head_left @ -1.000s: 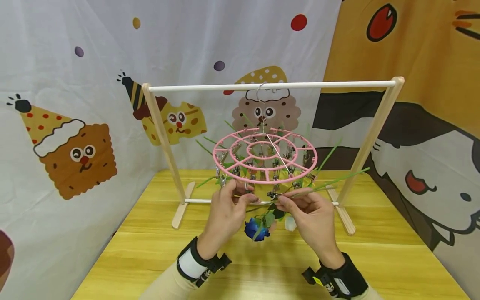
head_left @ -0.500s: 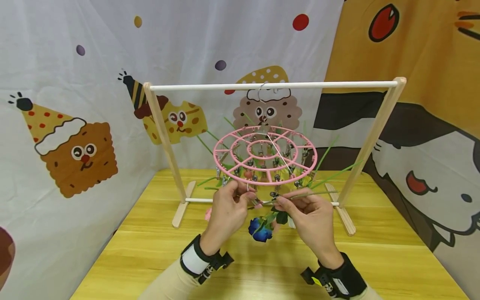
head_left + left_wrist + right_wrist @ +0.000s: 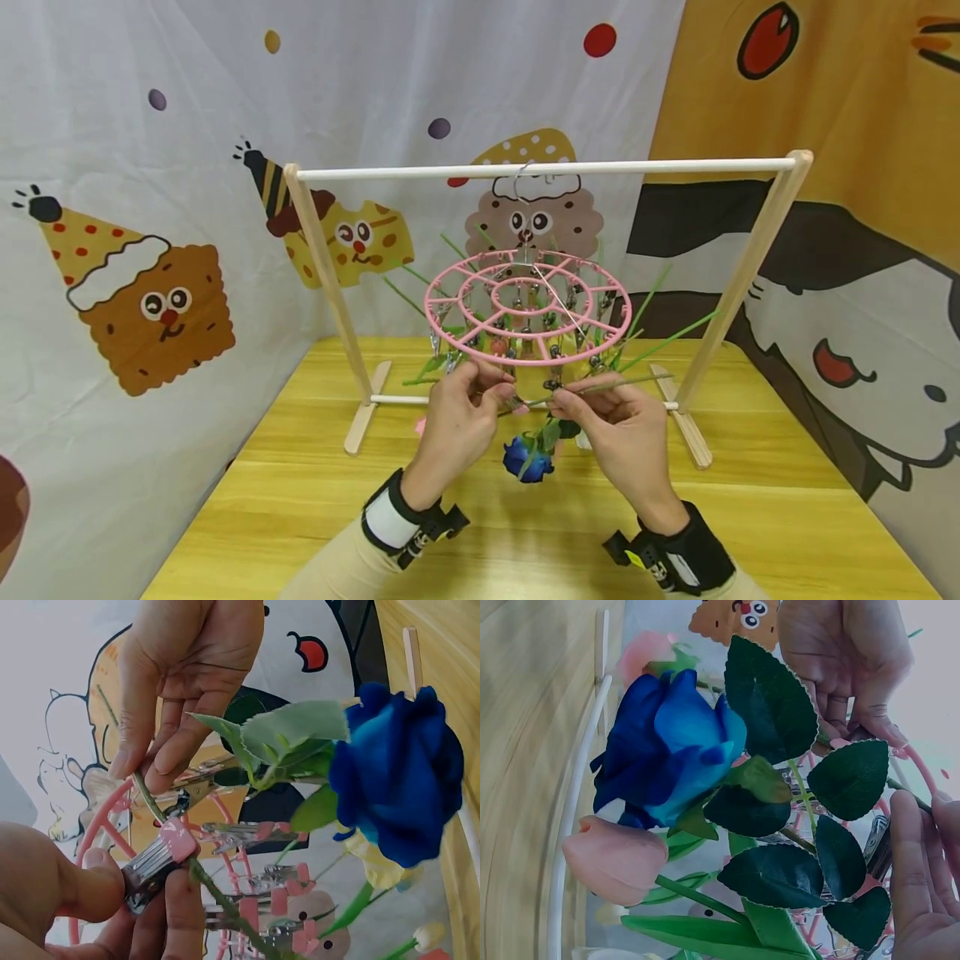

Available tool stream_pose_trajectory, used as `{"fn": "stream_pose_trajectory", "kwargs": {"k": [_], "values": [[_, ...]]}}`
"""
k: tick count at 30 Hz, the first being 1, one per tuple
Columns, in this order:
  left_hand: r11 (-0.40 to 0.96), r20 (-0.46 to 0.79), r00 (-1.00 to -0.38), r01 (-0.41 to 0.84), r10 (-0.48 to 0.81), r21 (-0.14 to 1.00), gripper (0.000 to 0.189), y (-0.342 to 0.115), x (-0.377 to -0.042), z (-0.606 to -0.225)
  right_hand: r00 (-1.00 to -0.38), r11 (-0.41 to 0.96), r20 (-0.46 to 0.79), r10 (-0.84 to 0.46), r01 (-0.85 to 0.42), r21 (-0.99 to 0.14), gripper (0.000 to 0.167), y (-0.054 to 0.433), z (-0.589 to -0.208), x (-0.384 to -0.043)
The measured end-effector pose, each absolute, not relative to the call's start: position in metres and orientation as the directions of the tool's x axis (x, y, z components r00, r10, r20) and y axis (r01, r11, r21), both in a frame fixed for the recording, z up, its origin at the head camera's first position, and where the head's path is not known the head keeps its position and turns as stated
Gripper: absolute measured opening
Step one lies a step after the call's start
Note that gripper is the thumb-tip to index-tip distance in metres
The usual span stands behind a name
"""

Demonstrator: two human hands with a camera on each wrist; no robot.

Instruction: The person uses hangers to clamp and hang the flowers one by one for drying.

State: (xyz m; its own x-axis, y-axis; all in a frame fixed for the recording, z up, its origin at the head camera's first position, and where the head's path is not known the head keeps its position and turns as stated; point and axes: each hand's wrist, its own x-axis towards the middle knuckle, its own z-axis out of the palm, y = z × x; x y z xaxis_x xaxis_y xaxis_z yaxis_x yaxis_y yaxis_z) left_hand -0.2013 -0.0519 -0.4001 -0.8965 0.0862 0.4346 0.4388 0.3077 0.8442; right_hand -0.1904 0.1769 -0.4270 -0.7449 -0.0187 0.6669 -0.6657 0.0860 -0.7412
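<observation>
My left hand (image 3: 459,421) pinches a metal clip (image 3: 154,862) with pink tips, below the front rim of a pink round hanging rack (image 3: 525,362). Between thumb and fingers, my right hand (image 3: 626,433) pinches a thin green flower stem (image 3: 150,801). The stem crosses at the clip's pink tips and runs on behind my left hand, towards a pink flower (image 3: 649,656). Between the hands hangs a blue rose (image 3: 528,458) with dark leaves (image 3: 772,697), head down; its stem leads to a neighbouring clip (image 3: 196,791).
The rack hangs by a hook from the white bar (image 3: 420,173) of a wooden stand (image 3: 326,283). More clips hold flowers under it, among them a peach tulip (image 3: 619,859); green stems (image 3: 667,342) stick out sideways. Below is a wooden table (image 3: 300,517), with printed cloth (image 3: 90,417) behind.
The pink flower has come into view left of my left hand. The blue rose has swung slightly right, and the stem in my right hand now lies across at the clip's tips.
</observation>
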Motion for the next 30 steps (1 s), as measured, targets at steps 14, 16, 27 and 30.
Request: {"fn": "stream_pose_trajectory", "kwargs": {"k": [14,16,27,30], "values": [[0.316,0.413,-0.900,0.436,0.139,0.843,0.019,-0.059,-0.201,-0.407,-0.701,0.128,0.711,-0.055,-0.711,-0.691,0.027,0.182,-0.428,-0.191],[0.310,0.414,-0.899,0.438,0.143,0.844,0.022,-0.060,-0.201,-0.408,-0.700,0.141,0.711,-0.056,-0.711,-0.689,0.028,0.183,-0.428,-0.190],[0.363,0.420,-0.891,0.454,0.172,0.814,0.040,-0.066,-0.193,-0.415,-0.725,0.180,0.687,-0.049,-0.683,-0.708,0.029,0.191,-0.431,-0.187],[0.377,0.415,-0.890,0.457,0.192,0.806,0.042,-0.069,-0.191,-0.416,-0.734,0.184,0.678,-0.043,-0.673,-0.717,0.029,0.194,-0.431,-0.186]]}}
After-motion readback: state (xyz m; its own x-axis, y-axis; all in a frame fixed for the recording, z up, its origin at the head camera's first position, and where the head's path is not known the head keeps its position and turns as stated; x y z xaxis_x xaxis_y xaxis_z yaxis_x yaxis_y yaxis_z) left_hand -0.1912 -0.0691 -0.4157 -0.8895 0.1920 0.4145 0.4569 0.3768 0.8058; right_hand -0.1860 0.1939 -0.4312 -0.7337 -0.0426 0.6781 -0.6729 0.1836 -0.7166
